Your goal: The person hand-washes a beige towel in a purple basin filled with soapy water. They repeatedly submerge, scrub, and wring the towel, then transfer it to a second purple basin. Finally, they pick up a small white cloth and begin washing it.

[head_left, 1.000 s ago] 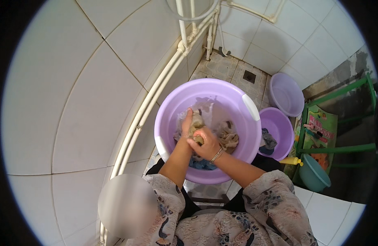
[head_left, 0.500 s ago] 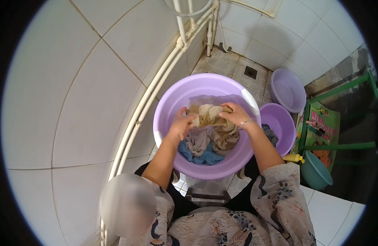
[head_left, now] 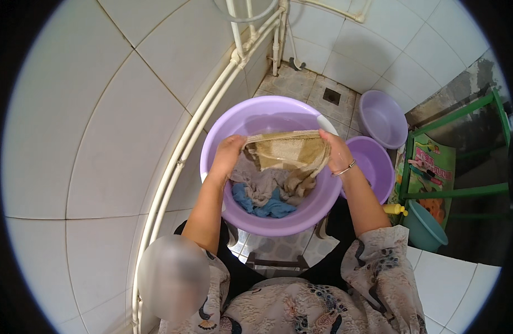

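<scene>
Between my two hands a wet tan-and-cream checked towel [head_left: 287,151] is stretched by its top edge, its lower part hanging into a large purple basin [head_left: 267,224]. My left hand [head_left: 229,151] is closed on the towel's left corner. On the right corner my right hand [head_left: 335,150] is closed too; a bracelet circles that wrist. Below the towel, a pale greyish-pink cloth [head_left: 262,183] and a blue cloth [head_left: 267,206] lie in the basin. The towel hides part of the basin's inside.
To the right stand a smaller purple basin [head_left: 373,167], a pale lilac basin [head_left: 383,119], a teal basin [head_left: 426,225] and a yellow bottle [head_left: 394,209]. A green-framed rack [head_left: 457,192] is at far right. White pipes [head_left: 198,131] run along the left tiled wall; a floor drain [head_left: 331,96] lies beyond.
The towel was bunched between my hands; now it is spread out and pulled taut along its top edge. My hands have moved farther apart.
</scene>
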A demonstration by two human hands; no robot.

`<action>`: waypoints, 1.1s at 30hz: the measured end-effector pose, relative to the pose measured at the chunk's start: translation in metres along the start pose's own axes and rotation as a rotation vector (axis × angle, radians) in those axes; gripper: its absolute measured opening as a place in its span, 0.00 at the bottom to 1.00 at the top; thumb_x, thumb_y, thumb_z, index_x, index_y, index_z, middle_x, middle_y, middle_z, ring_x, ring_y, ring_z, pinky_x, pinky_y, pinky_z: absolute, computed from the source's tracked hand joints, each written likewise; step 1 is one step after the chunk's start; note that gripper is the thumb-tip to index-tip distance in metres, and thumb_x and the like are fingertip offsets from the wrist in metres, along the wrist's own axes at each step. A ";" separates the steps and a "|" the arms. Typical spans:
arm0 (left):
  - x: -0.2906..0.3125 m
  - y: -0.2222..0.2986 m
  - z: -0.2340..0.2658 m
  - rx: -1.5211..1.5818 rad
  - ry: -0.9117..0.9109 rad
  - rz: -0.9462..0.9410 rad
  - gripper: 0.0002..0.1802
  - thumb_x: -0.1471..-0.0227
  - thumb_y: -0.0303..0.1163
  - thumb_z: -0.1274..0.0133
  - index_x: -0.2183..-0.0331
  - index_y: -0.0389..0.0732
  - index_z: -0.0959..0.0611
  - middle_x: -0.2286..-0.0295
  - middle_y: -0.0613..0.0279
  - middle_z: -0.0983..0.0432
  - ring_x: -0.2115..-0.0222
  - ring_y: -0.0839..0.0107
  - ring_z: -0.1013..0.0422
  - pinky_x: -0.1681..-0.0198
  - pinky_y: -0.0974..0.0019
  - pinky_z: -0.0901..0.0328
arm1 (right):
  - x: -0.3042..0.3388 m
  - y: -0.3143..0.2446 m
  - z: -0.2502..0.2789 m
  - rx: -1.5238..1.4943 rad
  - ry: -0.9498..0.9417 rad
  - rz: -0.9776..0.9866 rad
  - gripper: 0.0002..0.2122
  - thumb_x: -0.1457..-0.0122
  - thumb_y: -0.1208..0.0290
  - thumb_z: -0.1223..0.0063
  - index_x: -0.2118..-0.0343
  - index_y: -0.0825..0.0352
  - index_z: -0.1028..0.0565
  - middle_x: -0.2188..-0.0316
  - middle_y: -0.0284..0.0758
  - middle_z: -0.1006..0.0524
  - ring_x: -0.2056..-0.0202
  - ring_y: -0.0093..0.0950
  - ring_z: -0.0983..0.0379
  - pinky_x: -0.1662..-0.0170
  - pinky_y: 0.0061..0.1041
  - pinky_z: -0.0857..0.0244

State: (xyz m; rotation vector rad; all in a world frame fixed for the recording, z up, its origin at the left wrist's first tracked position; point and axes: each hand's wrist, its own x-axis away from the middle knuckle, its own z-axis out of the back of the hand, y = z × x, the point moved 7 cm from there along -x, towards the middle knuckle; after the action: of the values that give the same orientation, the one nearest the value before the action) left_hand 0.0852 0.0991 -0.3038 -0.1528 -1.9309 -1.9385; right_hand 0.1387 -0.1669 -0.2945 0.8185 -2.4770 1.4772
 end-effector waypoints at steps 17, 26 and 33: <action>-0.033 -0.101 -0.045 0.240 -0.023 -0.261 0.21 0.47 0.46 0.52 0.55 0.46 0.27 0.60 0.55 0.29 0.57 0.59 0.34 0.52 0.57 0.39 | 0.058 0.037 -0.141 1.049 -0.073 0.899 0.10 0.48 0.62 0.45 0.75 0.65 0.26 0.76 0.41 0.26 0.73 0.37 0.29 0.69 0.29 0.35; -0.018 -0.080 -0.075 0.770 -0.068 0.160 0.22 0.44 0.48 0.56 0.60 0.38 0.24 0.66 0.57 0.27 0.66 0.67 0.30 0.62 0.65 0.34 | 0.032 0.038 -0.126 1.064 0.013 0.912 0.12 0.47 0.64 0.50 0.81 0.66 0.30 0.83 0.46 0.29 0.80 0.44 0.32 0.76 0.37 0.38; 0.030 -0.028 -0.108 0.770 -0.241 0.475 0.28 0.46 0.48 0.52 0.52 0.36 0.31 0.56 0.50 0.32 0.55 0.58 0.33 0.51 0.52 0.38 | -0.060 0.029 0.020 0.847 0.362 0.206 0.24 0.48 0.50 0.48 0.72 0.74 0.26 0.81 0.38 0.27 0.79 0.27 0.33 0.70 0.28 0.38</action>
State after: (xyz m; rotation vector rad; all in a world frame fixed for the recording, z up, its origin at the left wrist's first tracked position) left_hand 0.0696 -0.0132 -0.3238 -0.5738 -2.3741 -0.8340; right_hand 0.1772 -0.1508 -0.3498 0.3192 -1.6708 2.5272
